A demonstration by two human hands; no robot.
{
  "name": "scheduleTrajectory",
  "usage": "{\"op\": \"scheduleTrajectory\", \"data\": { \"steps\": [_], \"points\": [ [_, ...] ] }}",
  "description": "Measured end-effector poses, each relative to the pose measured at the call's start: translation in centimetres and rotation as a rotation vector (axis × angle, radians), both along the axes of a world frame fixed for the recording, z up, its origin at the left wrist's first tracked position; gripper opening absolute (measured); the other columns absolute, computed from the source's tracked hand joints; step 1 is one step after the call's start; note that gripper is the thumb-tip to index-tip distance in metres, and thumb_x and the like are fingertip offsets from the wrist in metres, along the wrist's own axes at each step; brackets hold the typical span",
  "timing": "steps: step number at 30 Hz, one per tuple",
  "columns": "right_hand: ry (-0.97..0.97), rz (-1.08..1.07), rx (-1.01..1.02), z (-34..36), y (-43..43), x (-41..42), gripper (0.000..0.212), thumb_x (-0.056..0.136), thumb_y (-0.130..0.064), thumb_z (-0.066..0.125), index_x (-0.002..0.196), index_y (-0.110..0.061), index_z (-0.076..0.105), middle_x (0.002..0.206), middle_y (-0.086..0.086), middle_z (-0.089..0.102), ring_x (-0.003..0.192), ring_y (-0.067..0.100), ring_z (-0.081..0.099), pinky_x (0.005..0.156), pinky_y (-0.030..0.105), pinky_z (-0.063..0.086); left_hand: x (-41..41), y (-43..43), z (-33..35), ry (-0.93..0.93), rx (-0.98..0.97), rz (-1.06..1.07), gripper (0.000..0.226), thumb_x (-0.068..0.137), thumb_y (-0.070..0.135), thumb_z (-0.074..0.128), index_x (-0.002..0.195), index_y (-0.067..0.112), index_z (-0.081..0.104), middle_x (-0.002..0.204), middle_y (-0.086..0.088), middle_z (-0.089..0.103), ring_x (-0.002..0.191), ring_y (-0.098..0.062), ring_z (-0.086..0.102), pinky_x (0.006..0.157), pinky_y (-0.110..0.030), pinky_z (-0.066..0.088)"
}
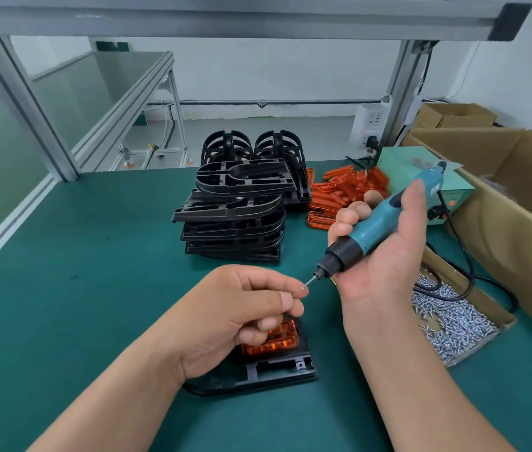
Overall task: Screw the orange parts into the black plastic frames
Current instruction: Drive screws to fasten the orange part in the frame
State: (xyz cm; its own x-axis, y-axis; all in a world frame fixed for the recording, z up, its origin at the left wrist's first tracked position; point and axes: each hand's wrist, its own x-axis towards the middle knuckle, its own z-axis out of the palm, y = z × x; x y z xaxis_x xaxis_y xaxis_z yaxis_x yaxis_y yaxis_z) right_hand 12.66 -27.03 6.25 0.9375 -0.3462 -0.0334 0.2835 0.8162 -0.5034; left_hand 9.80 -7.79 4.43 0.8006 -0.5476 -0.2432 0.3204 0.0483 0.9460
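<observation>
Teal cylindrical screwdriver (379,223): right hand (385,265) grips | left hand (242,314) pinches screw (304,288) | translucent orange part (274,342), black frame (277,370)

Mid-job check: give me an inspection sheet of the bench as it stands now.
surface: green mat covers the bench.
job's things: orange part seated in black frame beneath left hand; stack of black frames and pile of orange parts behind; screws in tray at right.
clutter: open cardboard box at right edge.
grippers: left hand pinches what looks like a screw at the electric screwdriver tip; right hand grips that screwdriver.
cables: black cable runs from screwdriver across the screws.
surroundings: aluminium frame, wall socket behind.
</observation>
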Motion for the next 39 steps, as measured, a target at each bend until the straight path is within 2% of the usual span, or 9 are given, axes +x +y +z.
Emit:
{"op": "scheduleTrajectory", "data": {
  "steps": [3,10,17,29,32,36,37,39],
  "points": [
    [0.027,0.017,-0.052,-0.12,0.35,-0.07,0.05,0.095,-0.064,0.066,0.096,-0.015,0.061,0.072,-0.001,0.05,0.059,0.016,0.054,0.053,0.026,0.047,-0.18,-0.17,-0.23,0.007,-0.003,0.007,0.024,0.085,0.011,0.074,0.108,0.009,0.081,0.094,-0.011,0.073,0.06,-0.008,0.045,0.047,-0.017,0.034],
    [0.018,-0.005,-0.109,-0.3,0.53,-0.16,0.044,0.097,-0.057,0.067,0.103,-0.015,0.057,0.072,0.0,0.051,0.056,0.017,0.052,0.051,0.027,0.047,-0.24,-0.4,-0.36,-0.015,-0.002,0.01,0.024,0.085,0.011,0.076,0.108,0.011,0.08,0.093,-0.011,0.073,0.058,-0.008,0.046,0.046,-0.017,0.034],
    [0.018,0.008,-0.101,-0.38,0.35,-0.28,0.043,0.097,-0.058,0.067,0.096,-0.016,0.059,0.072,0.001,0.051,0.055,0.017,0.052,0.049,0.027,0.046,-0.19,-0.4,-0.3,-0.017,-0.017,-0.009,0.021,0.085,0.007,0.078,0.106,0.011,0.076,0.094,-0.017,0.073,0.058,-0.011,0.046,0.044,-0.017,0.034],
    [0.005,0.017,-0.125,-0.57,0.26,-0.32,0.044,0.098,-0.061,0.065,0.096,-0.017,0.059,0.073,0.0,0.053,0.058,0.016,0.052,0.052,0.026,0.045,-0.24,-0.24,0.06,-0.072,0.056,-0.004,0.019,0.083,0.009,0.08,0.101,0.013,0.076,0.092,-0.015,0.073,0.058,-0.011,0.047,0.045,-0.018,0.033],
    [-0.001,0.001,-0.118,-0.58,0.24,-0.28,0.047,0.099,-0.06,0.064,0.106,-0.014,0.061,0.076,0.001,0.058,0.063,0.017,0.056,0.056,0.027,0.05,-0.23,-0.25,0.09,-0.08,0.068,0.003,0.019,0.082,0.009,0.079,0.1,0.015,0.077,0.092,-0.014,0.073,0.058,-0.011,0.047,0.045,-0.018,0.033],
    [-0.065,-0.021,-0.068,-0.3,0.07,-0.5,0.035,0.097,-0.044,0.07,0.108,-0.012,0.065,0.092,0.005,0.073,0.09,0.022,0.075,0.081,0.034,0.062,-0.15,-0.24,0.15,-0.099,0.074,0.021,0.02,0.083,0.008,0.08,0.101,0.015,0.077,0.091,-0.014,0.072,0.058,-0.011,0.047,0.045,-0.018,0.034],
    [-0.081,-0.02,-0.063,-0.2,-0.01,-0.6,0.033,0.094,-0.04,0.072,0.108,-0.012,0.064,0.096,0.006,0.074,0.094,0.024,0.077,0.082,0.034,0.062,-0.08,-0.2,0.18,-0.106,0.077,0.026,0.02,0.083,0.008,0.081,0.102,0.014,0.076,0.09,-0.013,0.071,0.057,-0.011,0.047,0.046,-0.019,0.034],
    [-0.095,-0.011,-0.07,-0.16,-0.23,-0.82,0.033,0.09,-0.037,0.075,0.109,-0.014,0.061,0.101,0.007,0.075,0.089,0.021,0.077,0.075,0.031,0.062,-0.01,-0.1,0.24,-0.12,0.079,0.03,0.02,0.083,0.01,0.082,0.102,0.012,0.076,0.087,-0.012,0.069,0.057,-0.01,0.046,0.046,-0.019,0.034]
  ]
}}
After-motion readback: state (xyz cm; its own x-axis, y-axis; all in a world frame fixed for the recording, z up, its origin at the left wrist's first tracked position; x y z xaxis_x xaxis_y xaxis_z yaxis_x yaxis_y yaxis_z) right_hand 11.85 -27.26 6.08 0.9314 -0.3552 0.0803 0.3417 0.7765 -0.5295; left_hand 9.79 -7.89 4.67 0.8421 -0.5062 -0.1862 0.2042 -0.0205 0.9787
